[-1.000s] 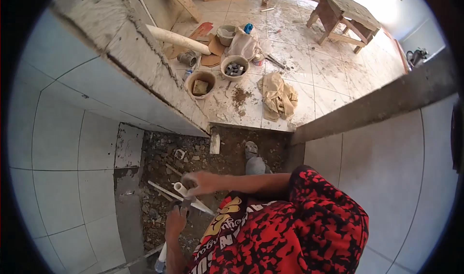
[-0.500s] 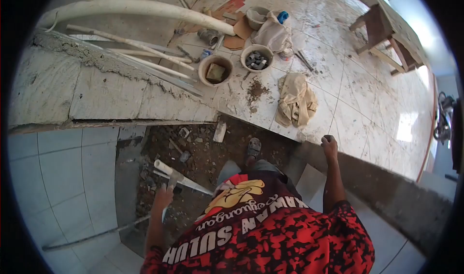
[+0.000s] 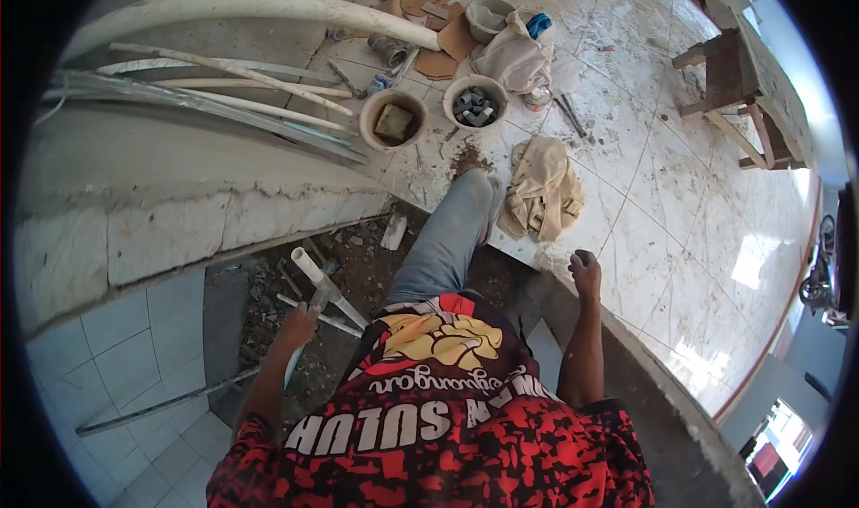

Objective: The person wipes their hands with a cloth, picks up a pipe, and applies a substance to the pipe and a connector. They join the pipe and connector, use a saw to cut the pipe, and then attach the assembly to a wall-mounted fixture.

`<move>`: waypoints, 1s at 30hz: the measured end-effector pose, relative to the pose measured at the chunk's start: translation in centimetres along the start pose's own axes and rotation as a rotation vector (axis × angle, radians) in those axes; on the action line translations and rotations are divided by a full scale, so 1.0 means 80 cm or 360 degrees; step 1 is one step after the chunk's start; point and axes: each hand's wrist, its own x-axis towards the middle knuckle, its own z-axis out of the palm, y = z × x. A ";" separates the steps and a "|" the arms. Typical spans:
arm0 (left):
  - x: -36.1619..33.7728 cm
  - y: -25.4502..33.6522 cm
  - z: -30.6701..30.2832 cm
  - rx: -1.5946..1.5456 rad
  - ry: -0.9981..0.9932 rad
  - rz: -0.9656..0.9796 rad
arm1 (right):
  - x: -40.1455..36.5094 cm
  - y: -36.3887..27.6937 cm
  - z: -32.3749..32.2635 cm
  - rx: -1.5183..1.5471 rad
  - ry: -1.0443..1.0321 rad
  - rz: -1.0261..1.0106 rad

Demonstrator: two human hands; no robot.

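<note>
My left hand (image 3: pixel 297 325), at the lower left, is closed around a narrow, flat grey piece (image 3: pixel 318 298) that sticks up past the fingers; I cannot tell its kind. Right beyond it, a white plastic pipe (image 3: pixel 307 263) slants with its open end upward, overlapping the grey piece in this view. A thinner white length lies across beside it. Out to the right, my right hand (image 3: pixel 586 271) makes a loose fist over the edge of the tiled floor, with nothing showing in it. My bent knee in grey trousers is raised near a crumpled beige cloth (image 3: pixel 542 190).
Ahead on the dirty white tiles (image 3: pixel 626 150) stand a bucket with a block (image 3: pixel 394 123) and a bucket of grey pipe fittings (image 3: pixel 475 105). Long pipes (image 3: pixel 259 5) lie at the upper left. A low wall (image 3: pixel 170 226) borders the rubble-filled pit (image 3: pixel 268 302). A wooden stand (image 3: pixel 729 87) is at the right.
My knee has risen forward over the edge of the tiled floor; earlier a foot showed down in the pit. My left hand and the white pipe appear higher in view. My right hand stays in a fist.
</note>
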 end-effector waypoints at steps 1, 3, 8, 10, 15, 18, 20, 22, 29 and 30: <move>0.004 0.019 -0.002 -0.0013 -0.0012 -0.0035 | 0.009 0.003 0.000 0.0059 -0.0004 0.0074; 0.025 0.033 0.001 -0.0025 -0.0046 -0.0087 | 0.031 0.000 -0.002 0.0106 -0.0036 0.0161; 0.061 0.078 -0.001 0.0188 0.0029 -0.0099 | 0.097 -0.051 -0.058 0.0038 -0.0143 0.0385; 0.056 0.105 -0.011 0.0185 0.0074 -0.0075 | 0.129 -0.089 -0.101 -0.0079 -0.0202 0.0397; 0.017 0.198 -0.071 0.0186 0.0031 -0.0153 | 0.176 -0.190 -0.206 -0.0042 -0.0113 0.0361; 0.006 0.246 -0.097 0.0092 -0.0026 -0.0089 | 0.181 -0.235 -0.252 0.0140 0.0036 0.0383; -0.003 0.276 -0.107 0.0193 0.0067 -0.0049 | 0.181 -0.247 -0.266 0.0207 0.0103 0.0391; 0.004 0.274 -0.095 0.0113 0.0153 0.0021 | 0.176 -0.238 -0.275 0.0177 0.0038 0.0399; 0.001 0.350 -0.107 -0.0232 0.0105 -0.0181 | 0.162 -0.177 -0.281 -0.0018 -0.0267 0.0803; 0.011 0.353 -0.102 -0.0229 0.0113 -0.0174 | 0.165 -0.186 -0.285 -0.0071 -0.0278 0.0875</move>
